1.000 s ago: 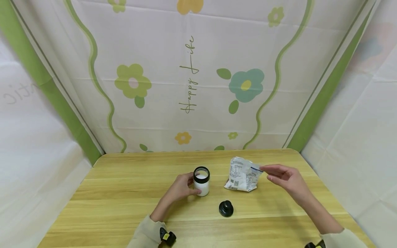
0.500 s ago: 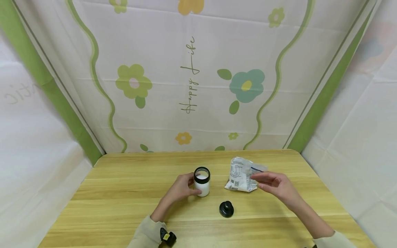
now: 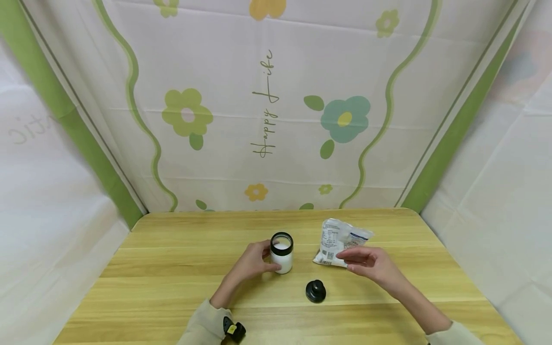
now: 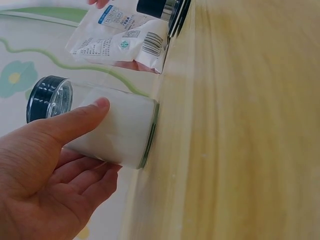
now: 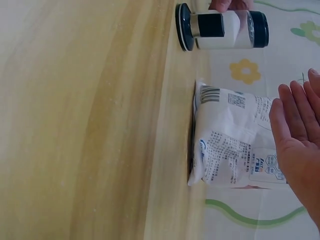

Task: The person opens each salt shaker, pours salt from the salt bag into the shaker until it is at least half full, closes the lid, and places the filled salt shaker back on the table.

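My left hand (image 3: 253, 261) holds an upright clear glass jar (image 3: 282, 263) with a black rim, its thumb on the near side and fingers behind. White contents fill much of the jar, and its mouth is uncovered. A black lid (image 3: 316, 291) with a round knob lies on the table, right of the jar and nearer to me. My right hand (image 3: 375, 269) hovers with fingers extended and nothing held, overlapping the lower right of a white printed packet (image 3: 331, 238). In the right wrist view the fingers (image 5: 295, 112) are nearly straight beside the packet (image 5: 235, 130).
The wooden table (image 3: 172, 268) ends at a back edge just behind the packet. A white flowered cloth (image 3: 224, 143) hangs beyond it, with more cloth walls on the left and right.
My right hand has moved left and toward me, from the packet's upper right corner to its lower right. The left hand and jar stay in place.
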{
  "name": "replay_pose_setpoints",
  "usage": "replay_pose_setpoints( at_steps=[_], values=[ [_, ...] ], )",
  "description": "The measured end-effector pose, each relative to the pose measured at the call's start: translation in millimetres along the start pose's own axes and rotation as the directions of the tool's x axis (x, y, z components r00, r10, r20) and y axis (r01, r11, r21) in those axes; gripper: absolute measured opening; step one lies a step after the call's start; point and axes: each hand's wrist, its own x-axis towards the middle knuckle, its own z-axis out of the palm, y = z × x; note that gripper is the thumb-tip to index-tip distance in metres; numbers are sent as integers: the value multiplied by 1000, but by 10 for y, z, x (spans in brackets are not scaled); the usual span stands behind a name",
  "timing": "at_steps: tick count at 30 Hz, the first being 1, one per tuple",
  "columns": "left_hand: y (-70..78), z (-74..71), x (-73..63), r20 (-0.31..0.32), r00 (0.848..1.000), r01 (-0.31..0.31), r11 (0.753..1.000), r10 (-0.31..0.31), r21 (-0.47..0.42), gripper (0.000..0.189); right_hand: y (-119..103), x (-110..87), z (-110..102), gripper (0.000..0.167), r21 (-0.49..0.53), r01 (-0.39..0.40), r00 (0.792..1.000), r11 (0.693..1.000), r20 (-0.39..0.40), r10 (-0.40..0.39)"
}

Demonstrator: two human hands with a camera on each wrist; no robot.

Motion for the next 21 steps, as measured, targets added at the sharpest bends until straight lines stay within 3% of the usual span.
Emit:
replay_pose_setpoints(
  at_steps=[15, 21],
  values=[
    [-5, 0, -4, 4, 1000, 2, 1000, -2, 1, 60, 98, 65, 227, 32, 11, 12, 995, 1000, 94, -13],
    [-11, -3, -3, 2, 1000, -4, 1000, 4, 6, 58, 147, 77, 302, 33, 13, -24, 991, 1000, 131, 22]
  ],
)
